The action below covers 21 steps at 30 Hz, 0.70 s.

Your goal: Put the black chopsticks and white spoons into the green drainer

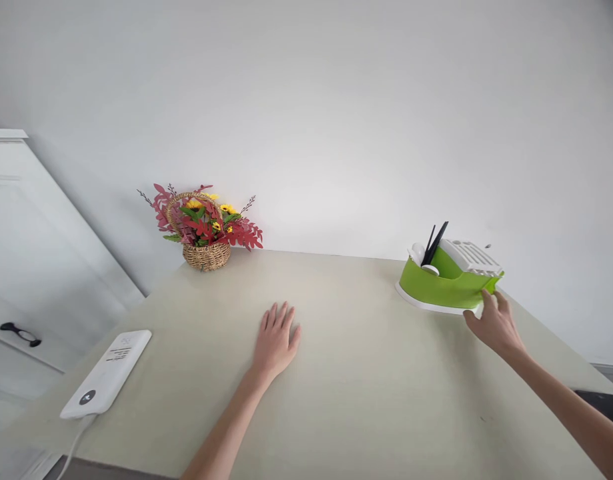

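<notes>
My left hand (276, 339) lies palm down on the pale table (336, 400), fingers stretched out, holding nothing. At the right, my right hand (496, 325) is at the near right corner of a green and white utensil holder (431, 287). Its thumb is by the white base and its fingertips are at the green side wall. Thumb and fingers are apart; whether they press on the holder I cannot tell. Black-handled utensils (434, 244) and white spoons (417, 251) stand in the holder's open left part. A slotted white top (471, 257) covers its right part.
A wicker basket (206, 257) of red and yellow flowers stands at the back left. Near the left edge lies a white power bank (106, 373) with a cable. A white cabinet (41, 253) stands left of the table, and a dark object (604, 407) shows at the right edge.
</notes>
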{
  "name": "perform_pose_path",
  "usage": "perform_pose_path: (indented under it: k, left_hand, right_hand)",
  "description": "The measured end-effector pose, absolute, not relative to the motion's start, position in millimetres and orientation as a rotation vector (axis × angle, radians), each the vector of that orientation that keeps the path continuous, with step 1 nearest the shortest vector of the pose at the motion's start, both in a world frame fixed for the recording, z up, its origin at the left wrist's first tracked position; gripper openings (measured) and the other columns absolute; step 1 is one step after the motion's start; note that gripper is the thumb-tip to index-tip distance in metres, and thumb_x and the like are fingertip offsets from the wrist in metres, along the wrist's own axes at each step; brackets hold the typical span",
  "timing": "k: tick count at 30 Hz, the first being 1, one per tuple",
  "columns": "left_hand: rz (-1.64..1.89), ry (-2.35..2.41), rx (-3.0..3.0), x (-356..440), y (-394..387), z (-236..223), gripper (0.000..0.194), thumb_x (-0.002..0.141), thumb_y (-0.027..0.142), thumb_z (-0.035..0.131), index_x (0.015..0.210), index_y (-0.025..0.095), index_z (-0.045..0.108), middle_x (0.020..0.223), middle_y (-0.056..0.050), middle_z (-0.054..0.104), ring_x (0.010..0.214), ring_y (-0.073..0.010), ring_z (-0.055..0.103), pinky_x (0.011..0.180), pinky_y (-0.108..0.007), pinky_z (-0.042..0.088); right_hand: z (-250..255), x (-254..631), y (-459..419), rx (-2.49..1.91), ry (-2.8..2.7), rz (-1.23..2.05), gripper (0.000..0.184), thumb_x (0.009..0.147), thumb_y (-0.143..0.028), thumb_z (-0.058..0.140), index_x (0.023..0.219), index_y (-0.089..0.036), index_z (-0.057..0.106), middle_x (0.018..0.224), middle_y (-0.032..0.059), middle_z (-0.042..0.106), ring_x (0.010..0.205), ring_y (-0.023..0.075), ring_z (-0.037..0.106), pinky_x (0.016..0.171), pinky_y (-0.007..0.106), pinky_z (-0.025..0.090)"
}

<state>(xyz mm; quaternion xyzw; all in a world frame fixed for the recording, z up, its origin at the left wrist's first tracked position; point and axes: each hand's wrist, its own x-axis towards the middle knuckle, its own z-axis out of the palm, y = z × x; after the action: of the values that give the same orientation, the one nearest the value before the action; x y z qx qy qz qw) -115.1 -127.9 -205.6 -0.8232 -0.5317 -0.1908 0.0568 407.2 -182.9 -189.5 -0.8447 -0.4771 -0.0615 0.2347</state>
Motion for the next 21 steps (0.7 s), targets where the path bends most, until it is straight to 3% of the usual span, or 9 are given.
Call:
perform_pose_path:
  k: [4,8,15,21]
  left_hand:
    - [-0.585,-1.612,-2.495,-115,-128,-206,0.053,0.107,0.044,0.04,0.153,0.02,0.051,0.164,-0.008,0.045,0.155,-0.0341,0.035,0.126,-0.055,0.032]
    - [-0.597,-1.619,-2.488,-114,-129,-207,0.053,0.107,0.044,0.041,0.153,0.021,0.051,0.164,-0.008,0.045,0.155,-0.0338,0.035,0.126,-0.055,0.032]
    - [-0.583,-1.618,-2.485,-114,-129,-205,0.052,0.107,0.044,0.041,0.154,0.022,0.051,0.164,-0.008,0.045,0.155,-0.0337,0.035,0.126,-0.055,0.032]
    - [-0.614,-1.61,-2.501,-114,-129,-206,0.053,0.107,0.045,0.04,0.154,0.022,0.051,0.164,-0.008,0.045,0.155,-0.0348,0.035,0.126,-0.057,0.032]
  right_hand:
    - [-200,409,-179,-2.345,-1.352,-0.017,0.083,0.095,-0.056,0.034,0.162,-0.006,0.027,0.172,0.0272,0.011,0.148,0.0399,0.04,0.104,0.045,0.045]
    - [-205,409,-184,-2.355,-1.373,0.009,0.086,0.093,-0.055,0.036,0.166,-0.015,0.017,0.175,0.0183,0.004,0.152,0.0394,0.033,0.102,0.047,0.047]
    - [-206,397,-192,-2.381,-1.41,-0.024,0.085,0.093,-0.053,0.034,0.167,-0.02,0.01,0.176,0.014,0.002,0.143,0.0405,0.046,0.088,0.05,0.053]
    - [-206,382,-196,-2.301,-1.492,-0.087,0.086,0.091,-0.047,0.04,0.167,-0.015,0.015,0.174,0.022,0.01,0.119,0.0422,0.064,0.072,0.05,0.057]
